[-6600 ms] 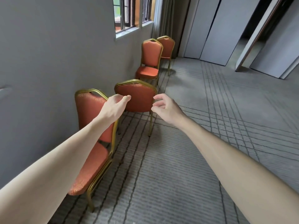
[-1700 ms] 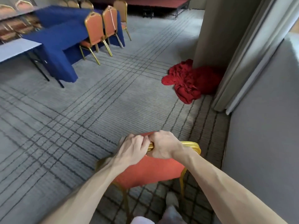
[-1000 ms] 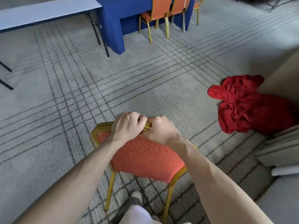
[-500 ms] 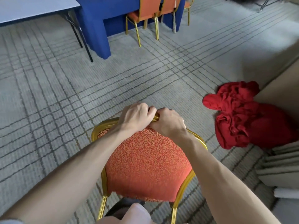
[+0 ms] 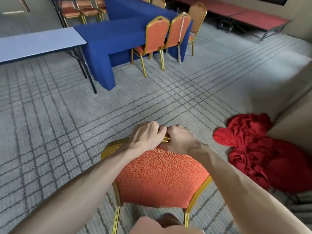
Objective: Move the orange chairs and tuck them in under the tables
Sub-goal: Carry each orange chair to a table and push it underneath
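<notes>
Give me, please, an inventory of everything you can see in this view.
held chair: one, orange with gold frame, bottom centre
chairs at blue table: three, orange and gold, upper centre
far chairs: at least three, orange, blurred, top left
blue-draped table: one L-shaped run, blue, upper centre
folding table: one, pale top, dark legs, left
red cloth: one heap, red, on the carpet, right
platform: one, red top, top right
carpet: grey with dark lines, throughout
left hand: grips the held chair's top rail
right hand: grips the same rail, beside the left
</notes>
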Available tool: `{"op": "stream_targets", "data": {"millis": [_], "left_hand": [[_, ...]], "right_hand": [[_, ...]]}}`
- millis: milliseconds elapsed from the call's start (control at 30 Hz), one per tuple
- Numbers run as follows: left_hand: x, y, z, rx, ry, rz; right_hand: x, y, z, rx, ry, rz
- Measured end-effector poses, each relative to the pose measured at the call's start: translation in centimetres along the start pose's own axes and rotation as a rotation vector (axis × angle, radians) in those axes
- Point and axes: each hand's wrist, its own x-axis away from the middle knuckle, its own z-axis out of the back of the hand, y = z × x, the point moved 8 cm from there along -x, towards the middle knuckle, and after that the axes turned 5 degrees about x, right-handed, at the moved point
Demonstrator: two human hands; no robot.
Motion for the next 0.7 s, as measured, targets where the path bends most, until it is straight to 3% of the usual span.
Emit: {"op": "stream_targets", "data": {"millis": [167, 300, 433, 700], "left_hand": [[-4.0, -0.1, -2.1, -0.032, 0.089, -0.06], [-8.9, -0.2, -7.8, -0.167, -0.014, -0.097], [-14.1, -0.4, -12.4, -0.16, -0.121, -0.016], [-22.9, 0.8, -11.8, -0.046, 0.132, -0.003]], "right_hand": [[-4.5, 2.4, -0.9, 0.09, 0.009, 0.146], [-8.5, 7.1, -2.1, 0.176, -0.103, 0.148], [-12.6, 12.3, -2.9, 0.126, -0.185, 0.135], [-19.8, 17.7, 0.3, 0.036, -0.023, 0.309]]}}
